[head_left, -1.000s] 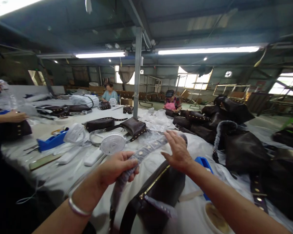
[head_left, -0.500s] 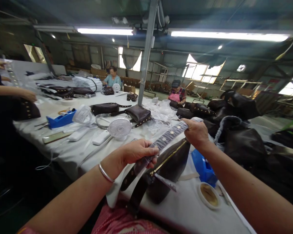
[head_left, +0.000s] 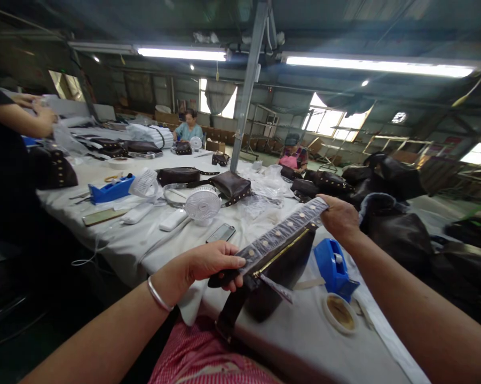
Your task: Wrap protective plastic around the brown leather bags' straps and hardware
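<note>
A bag strap (head_left: pixel 279 233) with round studs, covered in clear plastic film, stretches slantwise between my two hands. My left hand (head_left: pixel 214 261), with a bangle at its wrist, pinches the strap's lower end, where dark leather shows. At the upper right end, my right hand (head_left: pixel 339 217) is closed on the film-covered strap, its fingertips partly hidden. Just below the strap, the dark brown handbag (head_left: pixel 290 274) stands on the table's near edge. Its gold zipper runs along the top, and a wrapped zipper pull hangs from the near end.
Right of the bag are a blue tape dispenser (head_left: pixel 332 266) and a tape roll (head_left: pixel 340 313). Dark bags (head_left: pixel 400 234) pile up at right. A phone (head_left: pixel 221 233), a white fan (head_left: pixel 202 204) and another blue dispenser (head_left: pixel 111 190) lie left. Co-workers are around the table.
My hands have moved apart, the left toward lower left and the right outward, so more of the strap shows stretched. The co-worker at left has raised their hands.
</note>
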`<state>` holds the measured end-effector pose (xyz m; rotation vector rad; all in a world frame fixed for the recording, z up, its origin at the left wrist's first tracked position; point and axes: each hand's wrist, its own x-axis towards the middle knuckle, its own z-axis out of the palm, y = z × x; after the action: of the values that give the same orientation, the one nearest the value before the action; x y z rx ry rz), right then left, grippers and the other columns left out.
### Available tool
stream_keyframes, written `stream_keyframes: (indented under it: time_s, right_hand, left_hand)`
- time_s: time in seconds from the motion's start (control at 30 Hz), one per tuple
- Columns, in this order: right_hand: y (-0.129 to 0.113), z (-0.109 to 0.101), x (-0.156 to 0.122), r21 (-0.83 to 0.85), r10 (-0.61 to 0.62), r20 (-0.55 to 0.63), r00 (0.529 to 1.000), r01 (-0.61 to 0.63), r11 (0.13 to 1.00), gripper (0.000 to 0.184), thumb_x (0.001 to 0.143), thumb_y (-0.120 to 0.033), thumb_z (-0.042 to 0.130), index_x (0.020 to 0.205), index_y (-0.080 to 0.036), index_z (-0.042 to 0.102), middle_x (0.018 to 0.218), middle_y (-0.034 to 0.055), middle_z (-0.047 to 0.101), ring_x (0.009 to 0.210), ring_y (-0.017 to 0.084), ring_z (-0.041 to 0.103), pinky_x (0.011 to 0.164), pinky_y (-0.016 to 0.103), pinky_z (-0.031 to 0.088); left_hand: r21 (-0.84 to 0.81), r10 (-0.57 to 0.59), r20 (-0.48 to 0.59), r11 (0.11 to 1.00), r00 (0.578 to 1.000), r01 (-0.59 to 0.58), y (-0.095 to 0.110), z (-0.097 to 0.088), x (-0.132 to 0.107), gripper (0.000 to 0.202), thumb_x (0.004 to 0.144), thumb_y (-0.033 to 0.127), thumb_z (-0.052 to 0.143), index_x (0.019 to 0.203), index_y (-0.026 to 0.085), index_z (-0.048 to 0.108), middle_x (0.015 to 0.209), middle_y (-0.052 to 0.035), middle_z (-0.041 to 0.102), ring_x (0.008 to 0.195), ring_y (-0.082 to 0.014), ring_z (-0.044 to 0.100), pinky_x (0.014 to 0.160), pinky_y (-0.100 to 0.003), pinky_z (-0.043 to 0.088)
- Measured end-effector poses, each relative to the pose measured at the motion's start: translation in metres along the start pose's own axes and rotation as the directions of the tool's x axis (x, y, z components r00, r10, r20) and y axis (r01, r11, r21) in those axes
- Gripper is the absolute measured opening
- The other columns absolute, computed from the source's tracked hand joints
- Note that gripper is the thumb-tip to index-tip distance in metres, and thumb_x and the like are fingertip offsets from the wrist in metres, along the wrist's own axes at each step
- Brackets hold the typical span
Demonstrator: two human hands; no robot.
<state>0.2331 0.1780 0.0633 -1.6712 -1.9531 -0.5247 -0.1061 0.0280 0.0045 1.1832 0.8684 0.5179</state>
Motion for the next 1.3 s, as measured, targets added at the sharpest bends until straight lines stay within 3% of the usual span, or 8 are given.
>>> stream_keyframes:
  time_s: [0.13,0.27,0.47,0.63,0.8,1.03,1.2,1.3]
  right_hand:
    - [-0.005,-0.007,-0.006,0.013,0.012,0.003,1.000,-0.012,1.000,0.031,0.089,-0.028,0.051,0.109,-0.026,0.073,0.097,0.0093,0.075,0.082,0.025,0.066,0.067,0.030,0.038]
    - [-0.018,-0.017,-0.009,0.021,-0.011,0.027,1.000,0.011,1.000,0.031,0.089,-0.025,0.048,0.107,-0.026,0.074,0.094,0.0089,0.074,0.080,0.024,0.065,0.065,0.030,0.036]
    - [-0.004,-0.015,-0.006,0.046,0.036,0.018,0.999,-0.037,0.998,0.029,0.089,-0.030,0.050,0.103,-0.026,0.075,0.093,0.0089,0.074,0.081,0.024,0.065,0.064,0.029,0.034]
    - [0.025,0.001,-0.005,0.088,0.136,0.048,0.990,-0.139,0.986,0.028,0.089,-0.033,0.051,0.104,-0.027,0.075,0.091,0.0078,0.075,0.079,0.023,0.064,0.060,0.028,0.032]
    - [0.030,0.012,-0.003,0.092,0.124,0.036,0.992,-0.127,0.988,0.029,0.090,-0.033,0.051,0.105,-0.025,0.075,0.091,0.0090,0.075,0.079,0.023,0.065,0.060,0.027,0.034]
    - [0.029,0.017,0.001,0.061,0.070,0.055,0.996,-0.073,0.995,0.032,0.088,-0.026,0.052,0.112,-0.027,0.072,0.104,0.0070,0.075,0.089,0.022,0.066,0.073,0.027,0.043]
    - [0.029,0.025,0.004,0.077,0.028,0.083,0.996,-0.034,0.996,0.037,0.086,-0.019,0.051,0.117,-0.025,0.070,0.109,0.0085,0.075,0.096,0.024,0.067,0.083,0.030,0.045]
    - [0.012,0.016,-0.006,0.095,0.001,0.040,0.999,-0.005,0.995,0.055,0.083,-0.018,0.053,0.137,-0.017,0.056,0.135,0.0134,0.062,0.122,0.028,0.056,0.099,0.036,0.040]
  left_hand:
    - [-0.062,0.021,0.071,0.998,0.997,-0.017,0.001,0.004,0.001,0.038,0.078,0.049,0.073,0.089,0.014,0.066,0.079,-0.0092,0.075,0.061,-0.0164,0.070,0.049,-0.021,0.050]
    - [-0.088,0.100,0.136,0.992,0.986,-0.088,0.018,0.015,0.016,0.054,0.077,0.062,0.070,0.093,0.011,0.066,0.089,-0.0154,0.075,0.065,-0.0192,0.071,0.049,-0.023,0.048]
    - [-0.024,0.087,0.036,0.996,0.996,-0.086,0.027,0.030,0.025,0.044,0.075,0.054,0.076,0.079,0.014,0.060,0.064,-0.0016,0.066,0.046,-0.0114,0.060,0.044,-0.020,0.044]
    - [-0.011,0.049,0.008,0.999,0.999,-0.049,0.016,0.023,0.009,0.042,0.074,0.053,0.076,0.078,0.014,0.060,0.063,0.0005,0.063,0.048,-0.0104,0.060,0.047,-0.020,0.047]
    - [-0.028,0.035,0.008,0.999,0.999,-0.034,0.008,0.017,0.004,0.045,0.077,0.057,0.072,0.081,0.014,0.061,0.062,0.0019,0.060,0.047,-0.0094,0.059,0.047,-0.020,0.049]
    - [0.117,0.004,-0.048,0.993,0.999,0.001,0.002,0.020,-0.002,0.044,0.086,0.059,0.060,0.082,0.015,0.059,0.061,-0.0029,0.067,0.042,-0.0089,0.055,0.043,-0.018,0.043]
    - [0.088,0.045,-0.057,0.995,0.997,-0.040,-0.001,0.028,-0.007,0.045,0.084,0.061,0.061,0.081,0.017,0.055,0.055,-0.0014,0.065,0.040,-0.0086,0.052,0.042,-0.016,0.040]
    - [0.079,0.080,-0.112,0.994,0.990,-0.071,0.002,0.035,-0.004,0.048,0.082,0.064,0.062,0.080,0.017,0.055,0.052,-0.0016,0.064,0.039,-0.0082,0.050,0.041,-0.016,0.037]
